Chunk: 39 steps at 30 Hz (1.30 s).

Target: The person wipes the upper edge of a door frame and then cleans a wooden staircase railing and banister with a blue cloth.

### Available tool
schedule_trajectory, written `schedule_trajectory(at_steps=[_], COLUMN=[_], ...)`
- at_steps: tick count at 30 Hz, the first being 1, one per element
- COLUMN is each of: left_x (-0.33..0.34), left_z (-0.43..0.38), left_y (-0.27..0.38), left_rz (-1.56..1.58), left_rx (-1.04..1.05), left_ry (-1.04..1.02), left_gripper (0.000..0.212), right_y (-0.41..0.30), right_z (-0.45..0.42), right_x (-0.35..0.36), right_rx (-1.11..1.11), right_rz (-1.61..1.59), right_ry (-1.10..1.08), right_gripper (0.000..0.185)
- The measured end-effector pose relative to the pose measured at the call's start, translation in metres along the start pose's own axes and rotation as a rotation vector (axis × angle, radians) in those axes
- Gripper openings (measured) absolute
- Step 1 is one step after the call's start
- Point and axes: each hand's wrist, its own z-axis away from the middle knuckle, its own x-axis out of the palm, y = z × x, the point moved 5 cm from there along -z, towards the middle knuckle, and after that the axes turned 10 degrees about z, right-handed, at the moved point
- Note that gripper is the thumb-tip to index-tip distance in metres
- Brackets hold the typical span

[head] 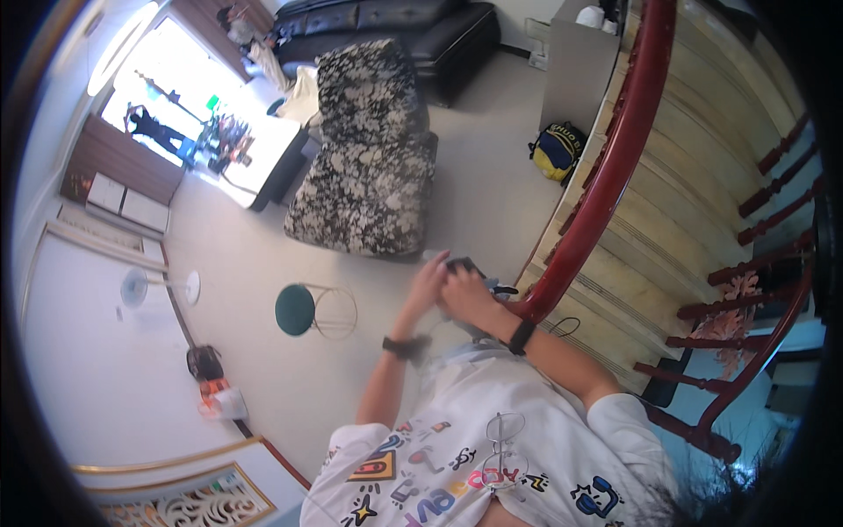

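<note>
My hands meet in front of my waist, near the lower end of the red staircase handrail point(612, 171). A small dark object point(466, 265), perhaps a phone, shows at the fingers of my right hand point(464, 293); most of it is hidden. My left hand point(428, 284) is close against the right one with its fingers stretched out, slightly blurred. Whether it also touches the dark object cannot be made out. Each wrist wears a dark band, and a pair of wire-framed glasses point(506, 454) hangs at the neck of my white printed T-shirt point(454, 461).
Ahead stands a floral-covered seat point(365, 184), with a black leather sofa point(395, 33) behind. A green round stool point(294, 309) is left. Pale stairs point(658, 197) rise on the right beside a backpack point(556, 155). People are near the bright doorway point(178, 85) and sofa.
</note>
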Motion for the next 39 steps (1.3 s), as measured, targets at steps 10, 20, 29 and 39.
schedule_trajectory(at_steps=[10,20,29,39], left_x=[0.03,0.005,0.014,0.01], left_z=[-0.002,-0.038,-0.014,0.038], left_y=[0.037,-0.006,0.016,0.062], left_rz=[-0.459,-0.222,-0.483,-0.616], left_rx=[0.152,-0.043,0.045,-0.04], left_ry=[0.075,-0.133,-0.079,-0.051], left_gripper=[0.037,0.037,0.042,0.05], right_y=[0.027,0.041,0.04,0.014], right_z=[0.012,-0.019,0.001,0.011], right_x=[0.037,0.004,0.01,-0.026], right_rx=[-0.028,-0.086,-0.042,-0.038], right_rz=[-0.21,-0.377,-0.148,0.03], right_ry=[-0.104,-0.722,-0.436,-0.372], right_gripper=[0.044,0.061,0.064,0.026])
